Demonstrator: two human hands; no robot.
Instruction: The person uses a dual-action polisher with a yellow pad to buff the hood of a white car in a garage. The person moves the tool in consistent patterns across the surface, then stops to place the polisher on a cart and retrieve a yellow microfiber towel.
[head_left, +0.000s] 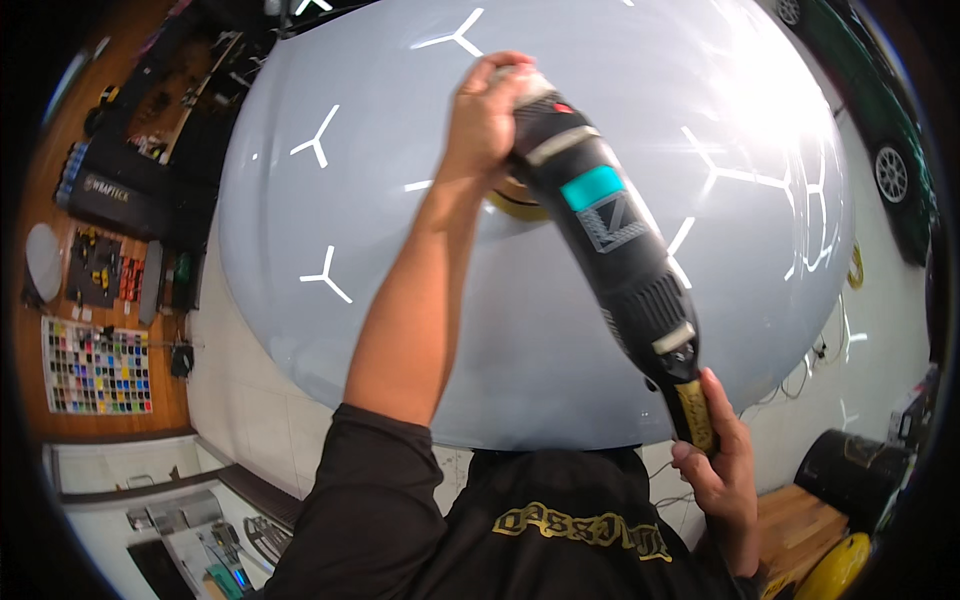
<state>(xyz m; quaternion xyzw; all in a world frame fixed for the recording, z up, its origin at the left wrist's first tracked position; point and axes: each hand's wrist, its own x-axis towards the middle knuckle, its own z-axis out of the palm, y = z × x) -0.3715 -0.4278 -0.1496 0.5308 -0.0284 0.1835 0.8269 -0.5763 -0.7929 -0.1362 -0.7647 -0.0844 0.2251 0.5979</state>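
A black electric car polisher (600, 217) slants across the pale grey-blue car panel (495, 330). My left hand (495, 105) is wrapped over its head end at the top. My right hand (716, 450) grips the rear handle, low on the right, near the panel's near edge. Part of a yellowish round pad (519, 202) shows below the head, over the glossy paint; my left wrist and the tool hide the rest of it. Bright branching light reflections cover the panel.
A dark green car (862, 97) stands at the right. Cables (787, 386) lie on the floor by the panel's right edge. A black drum-like container (851, 472) is at the lower right. A colour swatch board (97, 367) and a tool rack (94, 262) are at the left.
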